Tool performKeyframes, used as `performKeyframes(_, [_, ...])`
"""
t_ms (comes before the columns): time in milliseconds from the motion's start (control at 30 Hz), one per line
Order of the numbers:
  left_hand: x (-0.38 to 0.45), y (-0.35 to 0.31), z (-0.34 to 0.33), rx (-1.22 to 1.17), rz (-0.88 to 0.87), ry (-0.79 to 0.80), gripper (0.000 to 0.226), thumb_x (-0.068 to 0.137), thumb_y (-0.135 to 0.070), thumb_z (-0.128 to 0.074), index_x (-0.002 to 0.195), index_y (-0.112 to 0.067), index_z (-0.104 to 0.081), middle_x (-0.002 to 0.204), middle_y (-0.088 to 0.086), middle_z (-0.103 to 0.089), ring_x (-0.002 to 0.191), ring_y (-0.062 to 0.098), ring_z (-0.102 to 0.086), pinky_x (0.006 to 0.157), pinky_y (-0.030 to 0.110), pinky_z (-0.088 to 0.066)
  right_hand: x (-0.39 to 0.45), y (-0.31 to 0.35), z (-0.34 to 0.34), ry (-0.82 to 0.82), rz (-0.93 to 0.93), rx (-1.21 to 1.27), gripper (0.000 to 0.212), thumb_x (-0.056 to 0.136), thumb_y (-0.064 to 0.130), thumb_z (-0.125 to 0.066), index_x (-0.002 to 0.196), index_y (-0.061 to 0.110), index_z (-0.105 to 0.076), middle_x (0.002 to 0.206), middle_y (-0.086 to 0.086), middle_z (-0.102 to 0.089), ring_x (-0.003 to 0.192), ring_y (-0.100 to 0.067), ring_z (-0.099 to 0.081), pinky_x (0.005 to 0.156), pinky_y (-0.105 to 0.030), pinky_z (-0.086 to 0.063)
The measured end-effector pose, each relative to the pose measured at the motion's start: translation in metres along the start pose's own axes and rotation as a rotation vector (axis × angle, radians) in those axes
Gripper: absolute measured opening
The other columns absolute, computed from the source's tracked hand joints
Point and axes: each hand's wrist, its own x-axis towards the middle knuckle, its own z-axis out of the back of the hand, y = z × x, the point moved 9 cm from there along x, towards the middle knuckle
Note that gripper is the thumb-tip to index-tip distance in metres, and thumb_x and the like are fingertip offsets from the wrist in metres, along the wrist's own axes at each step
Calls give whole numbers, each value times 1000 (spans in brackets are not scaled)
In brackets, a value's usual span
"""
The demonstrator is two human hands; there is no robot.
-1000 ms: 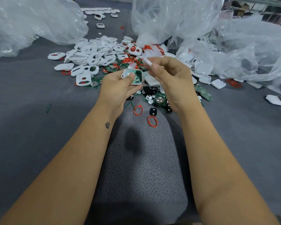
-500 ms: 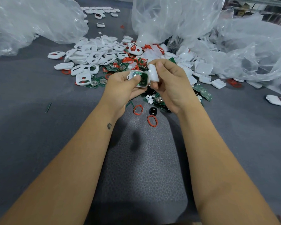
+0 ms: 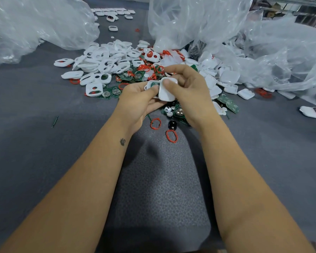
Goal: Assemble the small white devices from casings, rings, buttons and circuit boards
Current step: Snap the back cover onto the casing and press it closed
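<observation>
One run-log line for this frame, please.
step: closing casing | left hand: holds casing half with circuit board | right hand: presses white cover on | cover: partly seated

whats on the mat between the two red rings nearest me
In the head view, a small black button lies between the left red ring and the nearer red ring, on the grey mat.

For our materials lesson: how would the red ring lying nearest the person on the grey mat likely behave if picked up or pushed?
The red ring is a thin loop with an uneven outline, so it is probably floppy and very light. Lying flat on the textured grey mat, it would likely drag or bend if pushed, not roll.
</observation>
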Motion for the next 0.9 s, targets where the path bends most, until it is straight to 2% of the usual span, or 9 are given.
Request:
performKeyframes(67, [0, 2, -1, -25, 16, 18, 18, 99, 1, -48, 102, -1, -66, 92, 10, -76, 87, 20, -73, 71, 24, -58, -1, 0, 1, -88, 33, -191, 18, 84, 2, -69, 97, 14, -63, 89, 0, -64, 77, -10, -56, 73, -23, -48])
performKeyframes(133, [1, 3, 1, -50, 25, 15, 18, 99, 0, -48, 99, -2, -66, 89, 8, -76, 84, 19, -74, 69, 23, -57, -4, 4, 8, -211, 85, -363, 21, 79, 11, -76, 94, 19, -63, 103, -2, -58, 81, -8, -52, 75, -16, -43])
performKeyframes(200, [2, 3, 2, -70, 26, 8, 17, 99, 0, -48, 99, -3, -65, 87, 7, -76, 83, 18, -74, 68, 22, -57, -5, 8, 11, -281, 135, -491, 21, 78, 19, -77, 94, 19, -65, 103, 0, -54, 80, -2, -48, 73, -10, -39])
performKeyframes(333, [4, 1, 6, -120, 1, -35, 17, 98, 3, -47, 103, 0, -64, 91, 11, -74, 84, 22, -72, 70, 28, -59, -6, 8, -4, -196, 192, -642, 16, 82, 26, -74, 93, 16, -68, 95, 0, -61, 74, -5, -52, 66, -11, -39])
performKeyframes(500, [5, 1, 11, -204, 16, -77, 17, 97, 3, -49, 106, 1, -63, 90, 11, -74, 81, 21, -73, 72, 29, -60, -2, 0, 0, -136, 64, -442, 17, 79, 19, -74, 87, 33, -68, 80, 15, -65, 64, 4, -55, 63, -14, -46])
performKeyframes(600, [5, 2, 11, -232, 40, -84, 17, 97, 4, -50, 108, 2, -62, 89, 13, -74, 79, 22, -73, 70, 30, -60, -2, -1, -5, -66, 61, -437, 27, 78, 9, -73, 98, 26, -72, 83, 18, -67, 75, 5, -60, 73, -21, -54])
performKeyframes(667, [5, 2, 12, -229, 55, -94, 15, 96, 4, -51, 104, 2, -63, 83, 12, -75, 77, 21, -74, 68, 29, -60, -1, -1, -3, -74, 55, -395, 32, 78, 4, -73, 104, 21, -72, 94, 10, -71, 88, -6, -64, 86, -33, -55])
performKeyframes(767, [5, 2, 14, -199, 54, -94, 14, 96, 4, -51, 96, 1, -64, 78, 10, -75, 74, 21, -74, 66, 27, -59, 0, 3, 4, -91, 54, -283, 35, 77, 1, -76, 106, 20, -71, 107, -5, -71, 102, -23, -65, 92, -46, -52])
performKeyframes(900, [7, 2, 12, -160, 48, -47, 16, 95, 4, -52, 104, 2, -65, 90, 12, -75, 86, 23, -74, 73, 30, -59, -2, 9, 3, -62, 89, -288, 28, 79, 9, -78, 105, 16, -72, 107, -6, -71, 103, -21, -65, 92, -41, -53])
